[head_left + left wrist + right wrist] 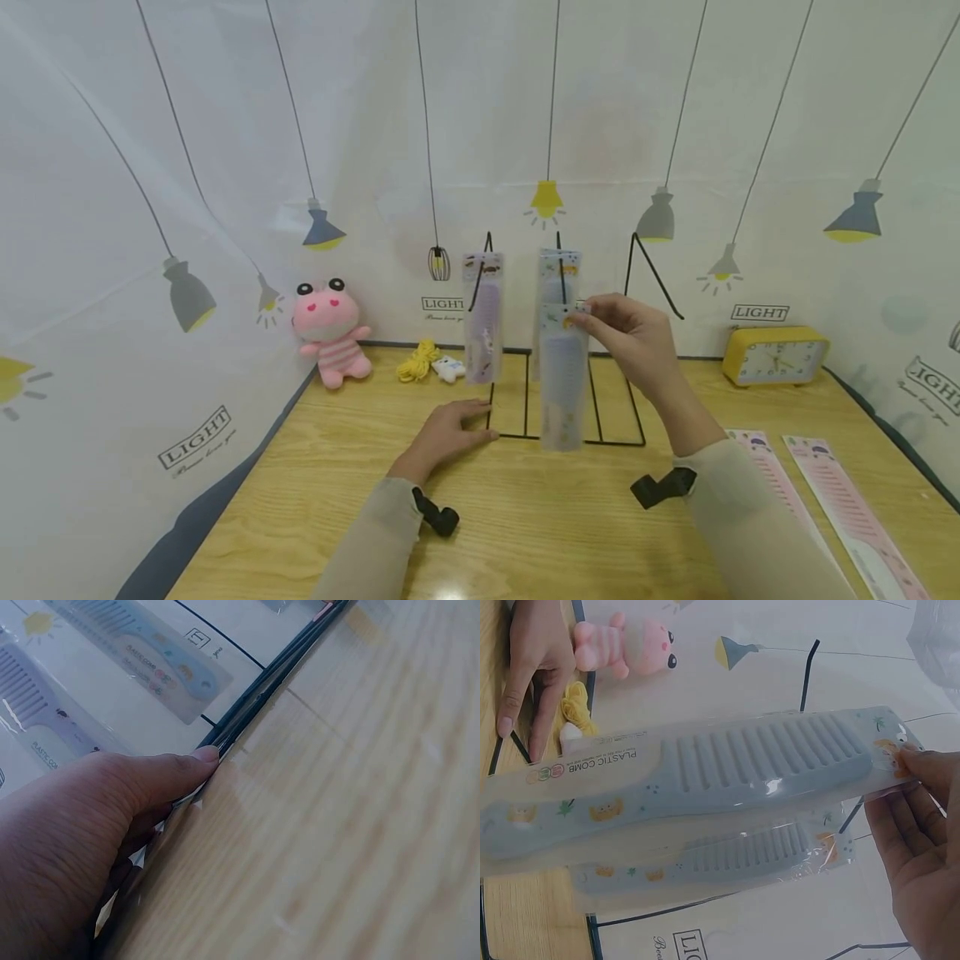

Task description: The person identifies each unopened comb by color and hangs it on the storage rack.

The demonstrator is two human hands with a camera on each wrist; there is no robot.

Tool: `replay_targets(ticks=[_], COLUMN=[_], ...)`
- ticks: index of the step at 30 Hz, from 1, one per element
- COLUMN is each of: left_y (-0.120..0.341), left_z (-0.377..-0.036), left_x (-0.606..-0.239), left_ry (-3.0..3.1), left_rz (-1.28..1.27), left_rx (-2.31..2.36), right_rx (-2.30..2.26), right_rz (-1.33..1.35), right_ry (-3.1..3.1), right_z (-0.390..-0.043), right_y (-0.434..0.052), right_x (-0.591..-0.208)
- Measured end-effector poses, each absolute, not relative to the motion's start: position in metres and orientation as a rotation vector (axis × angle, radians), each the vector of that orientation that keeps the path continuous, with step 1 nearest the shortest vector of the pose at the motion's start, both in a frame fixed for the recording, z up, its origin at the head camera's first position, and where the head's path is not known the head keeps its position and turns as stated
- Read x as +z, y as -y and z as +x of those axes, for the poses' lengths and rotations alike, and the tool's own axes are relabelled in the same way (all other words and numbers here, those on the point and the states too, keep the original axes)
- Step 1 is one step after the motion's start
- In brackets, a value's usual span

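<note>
My right hand [633,342] pinches the top corner of a packaged blue comb [765,761] between thumb and fingers. The package hangs upright in front of the middle hook of a black wire rack [570,441]. Behind it, another packaged blue comb [750,851] hangs on that hook. A packaged purple comb [483,333] hangs on the left hook. My left hand [450,429] rests low at the rack's front left corner. In the left wrist view its thumb [176,774] touches the base wire; its other fingers are partly hidden.
Two pink packaged combs [847,500] lie at the table's right. A yellow clock [777,357] stands at the back right. At the back left are a pink plush toy [333,333], yellow cord [418,362] and a small white figure [448,368]. A lamp-printed curtain [480,125] closes the back.
</note>
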State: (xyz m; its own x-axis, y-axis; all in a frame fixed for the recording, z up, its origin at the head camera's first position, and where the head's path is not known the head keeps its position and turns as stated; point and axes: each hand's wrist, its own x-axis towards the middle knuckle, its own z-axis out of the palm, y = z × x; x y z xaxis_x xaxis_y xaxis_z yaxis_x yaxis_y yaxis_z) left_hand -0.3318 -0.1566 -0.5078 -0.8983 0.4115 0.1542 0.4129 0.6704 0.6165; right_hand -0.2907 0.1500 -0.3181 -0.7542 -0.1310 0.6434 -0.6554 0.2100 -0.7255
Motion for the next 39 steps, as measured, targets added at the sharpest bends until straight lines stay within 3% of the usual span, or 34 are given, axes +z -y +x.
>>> replay_targets(ticks=[11, 18, 25, 39], left_y=[0.155, 0.157, 0.158, 0.157], left_z=[-0.33, -0.331, -0.334, -0.335], left_x=[-0.506, -0.508, -0.51, -0.509], left_ry=[2.902, 2.895, 2.893, 2.899], left_rz=[-0.686, -0.69, -0.699, -0.697], left_rx=[-1.055, -1.054, -1.032, -1.015], right_rx=[1.535, 1.454, 1.425, 1.52], right_rz=[0.706, 0.638, 0.564, 0.485], right_ry=[2.066, 2.135, 2.198, 2.159], right_z=[-0.276, -0.299, -0.293, -0.345], right_y=[-0.144, -0.147, -0.137, -0.145], right_x=[-0.306, -0.32, -0.302, -0.323])
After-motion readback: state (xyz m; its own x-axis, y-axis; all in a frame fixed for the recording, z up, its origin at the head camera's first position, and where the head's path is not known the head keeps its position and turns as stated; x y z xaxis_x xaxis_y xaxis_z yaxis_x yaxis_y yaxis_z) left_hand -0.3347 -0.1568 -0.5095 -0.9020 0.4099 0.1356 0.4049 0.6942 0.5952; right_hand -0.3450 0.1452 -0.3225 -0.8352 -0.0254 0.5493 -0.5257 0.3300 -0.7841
